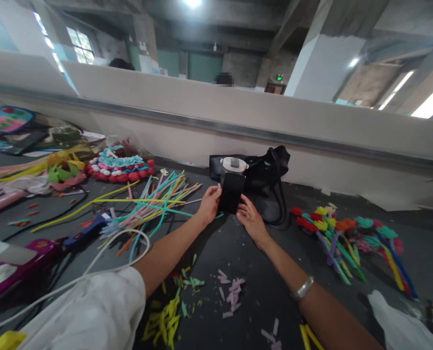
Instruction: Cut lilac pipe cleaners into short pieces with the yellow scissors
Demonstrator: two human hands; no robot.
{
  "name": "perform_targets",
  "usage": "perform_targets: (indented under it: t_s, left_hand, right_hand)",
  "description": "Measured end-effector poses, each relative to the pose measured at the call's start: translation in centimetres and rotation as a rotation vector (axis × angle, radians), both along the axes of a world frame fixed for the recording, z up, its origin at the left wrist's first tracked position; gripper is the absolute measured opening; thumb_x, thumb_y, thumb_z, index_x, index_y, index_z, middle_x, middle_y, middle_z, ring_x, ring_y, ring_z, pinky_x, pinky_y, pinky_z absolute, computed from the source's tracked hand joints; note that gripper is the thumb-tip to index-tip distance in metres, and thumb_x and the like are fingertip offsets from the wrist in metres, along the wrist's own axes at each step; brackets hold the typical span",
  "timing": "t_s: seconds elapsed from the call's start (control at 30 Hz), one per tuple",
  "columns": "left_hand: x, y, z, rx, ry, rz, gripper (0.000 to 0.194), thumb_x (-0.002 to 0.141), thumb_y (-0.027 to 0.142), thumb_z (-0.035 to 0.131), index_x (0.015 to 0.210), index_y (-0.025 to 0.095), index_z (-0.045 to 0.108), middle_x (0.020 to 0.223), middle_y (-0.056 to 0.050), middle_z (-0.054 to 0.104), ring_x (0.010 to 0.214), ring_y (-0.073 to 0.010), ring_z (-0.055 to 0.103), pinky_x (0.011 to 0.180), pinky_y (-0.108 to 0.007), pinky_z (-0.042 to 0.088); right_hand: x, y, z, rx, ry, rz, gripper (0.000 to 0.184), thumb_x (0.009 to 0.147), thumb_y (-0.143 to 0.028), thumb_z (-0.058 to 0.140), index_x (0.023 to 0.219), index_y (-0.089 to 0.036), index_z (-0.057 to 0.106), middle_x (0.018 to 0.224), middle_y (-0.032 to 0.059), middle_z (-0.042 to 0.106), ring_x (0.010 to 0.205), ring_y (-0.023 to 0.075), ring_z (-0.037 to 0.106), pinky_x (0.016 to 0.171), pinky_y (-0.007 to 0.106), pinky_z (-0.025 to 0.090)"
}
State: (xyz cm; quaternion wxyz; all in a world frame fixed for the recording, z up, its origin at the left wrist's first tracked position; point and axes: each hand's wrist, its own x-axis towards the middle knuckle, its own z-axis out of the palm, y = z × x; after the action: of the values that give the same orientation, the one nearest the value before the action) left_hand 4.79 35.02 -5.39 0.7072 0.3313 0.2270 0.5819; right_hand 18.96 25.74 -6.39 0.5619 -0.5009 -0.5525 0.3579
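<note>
Two bare hands hold a black smartphone [232, 193] upright over the middle of a dark tabletop [267, 272]: the left hand [209, 206] grips its left edge, and the right hand [251, 218] has its fingers against the lower right edge. The phone's near face is dark. Directly behind it shows a white-lidded container [234, 165], with a black handbag [262, 181] near a low pale partition [333, 146]. Left of the hands lies a loose bundle of pastel chenille stems [161, 204]; well to the right are bright chenille flowers [320, 223] on stems. Nearer the viewer, lilac scraps [234, 294] and yellow scraps [164, 321] lie scattered between the forearms. A silver bracelet [304, 288] circles the right wrist.
</note>
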Motion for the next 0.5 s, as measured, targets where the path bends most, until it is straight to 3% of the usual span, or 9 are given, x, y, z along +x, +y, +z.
perform_targets:
  t_s: [0.37,0.5]
  left_hand:
    - [-0.01,-0.51,0.49,-0.037,0.005,-0.008,0.042,0.053,0.036,0.085,0.075,0.02,0.053,0.062,0.006,0.058,0.054,-0.0099,0.053,0.055,-0.022,0.04]
    - [-0.06,-0.74,0.54,-0.05,-0.006,0.004,0.044,0.053,0.038,0.085,0.077,0.021,0.052,0.063,0.007,0.059,0.055,-0.0099,0.054,0.054,-0.022,0.041]
  right_hand:
    - [-0.62,-0.13,0.57,-0.039,0.0,-0.038,0.071,0.072,-0.027,0.063,0.139,-0.027,0.038,0.109,0.0039,0.061,0.096,0.0162,0.06,0.095,0.037,0.045]
    - [-0.65,0.05,0.15,-0.041,0.005,-0.044,0.085,0.07,-0.029,0.065,0.146,-0.024,0.026,0.114,0.0063,0.059,0.1,0.0173,0.059,0.093,0.038,0.046]
